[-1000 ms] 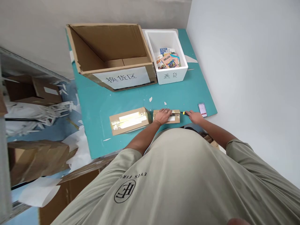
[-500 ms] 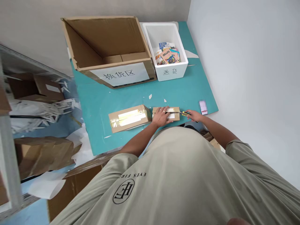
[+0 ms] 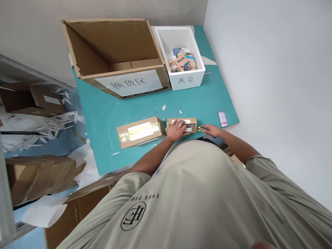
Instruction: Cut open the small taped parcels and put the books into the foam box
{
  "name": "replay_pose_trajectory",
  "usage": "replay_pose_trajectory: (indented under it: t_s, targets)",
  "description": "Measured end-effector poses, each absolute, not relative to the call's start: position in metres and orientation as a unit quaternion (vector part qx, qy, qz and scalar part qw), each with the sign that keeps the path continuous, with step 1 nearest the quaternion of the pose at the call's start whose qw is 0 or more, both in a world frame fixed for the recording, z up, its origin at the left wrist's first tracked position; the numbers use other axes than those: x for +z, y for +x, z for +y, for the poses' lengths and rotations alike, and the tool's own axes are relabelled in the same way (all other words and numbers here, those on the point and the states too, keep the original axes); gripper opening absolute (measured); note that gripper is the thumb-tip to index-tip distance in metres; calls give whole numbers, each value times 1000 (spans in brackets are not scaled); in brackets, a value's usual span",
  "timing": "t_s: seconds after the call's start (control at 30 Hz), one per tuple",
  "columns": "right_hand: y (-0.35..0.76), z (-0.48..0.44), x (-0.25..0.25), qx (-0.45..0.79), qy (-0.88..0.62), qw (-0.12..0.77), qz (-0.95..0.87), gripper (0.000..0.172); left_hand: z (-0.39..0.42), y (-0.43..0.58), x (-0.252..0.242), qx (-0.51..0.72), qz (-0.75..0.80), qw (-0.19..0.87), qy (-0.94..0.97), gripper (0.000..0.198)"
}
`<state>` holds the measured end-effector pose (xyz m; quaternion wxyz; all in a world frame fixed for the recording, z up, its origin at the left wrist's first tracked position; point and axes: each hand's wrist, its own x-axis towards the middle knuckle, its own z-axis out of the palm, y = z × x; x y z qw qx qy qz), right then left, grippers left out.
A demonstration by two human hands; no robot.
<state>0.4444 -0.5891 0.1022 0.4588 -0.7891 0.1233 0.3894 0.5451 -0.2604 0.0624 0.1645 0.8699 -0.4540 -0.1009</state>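
Note:
A small taped cardboard parcel [image 3: 188,122] lies near the front edge of the teal table [image 3: 145,107]. My left hand [image 3: 177,130] lies on top of it, fingers spread flat, a ring on one finger. My right hand [image 3: 212,130] is closed round a yellow and black utility knife [image 3: 201,129], whose tip is against the parcel's right end. A larger taped parcel [image 3: 140,131] lies just left of the small one, touching or nearly touching it.
A big open cardboard box [image 3: 116,55] with a paper label stands at the back, a white foam box [image 3: 181,57] with colourful packets beside it. A phone [image 3: 222,118] lies at the table's right edge. Cardboard and torn paper [image 3: 41,117] litter the floor on the left.
My right hand with the knife has shifted left, closer to the small parcel's end. My left hand stays on the parcel. The view has drifted slightly.

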Motion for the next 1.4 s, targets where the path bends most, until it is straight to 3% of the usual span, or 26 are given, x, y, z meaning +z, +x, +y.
replay_pose_trajectory:
  t_s: [0.13, 0.33, 0.6, 0.73, 0.87, 1.07, 1.4]
  targets:
    - [437, -593, 101, 349, -798, 470, 143, 51, -258, 537, 76, -127, -443, 145, 875, 30]
    - [403, -599, 99, 278, -803, 480, 219, 51, -243, 528, 85, -157, -396, 113, 898, 34]
    - [364, -606, 88, 226, -752, 541, 302, 55, -228, 523, 95, -122, -272, 124, 947, 65]
    - [358, -613, 87, 218, -753, 537, 309, 50, -230, 525, 102, -144, -205, 114, 961, 72]
    - [363, -621, 87, 235, -756, 524, 316, 52, -236, 530, 107, -182, -186, 109, 959, 53]
    - [374, -634, 88, 251, -775, 518, 259, 43, -240, 536, 105, -213, -192, 106, 952, 84]
    - [390, -656, 62, 268, -767, 514, 274, 41, -261, 532, 112, -171, -125, 123, 969, 77]
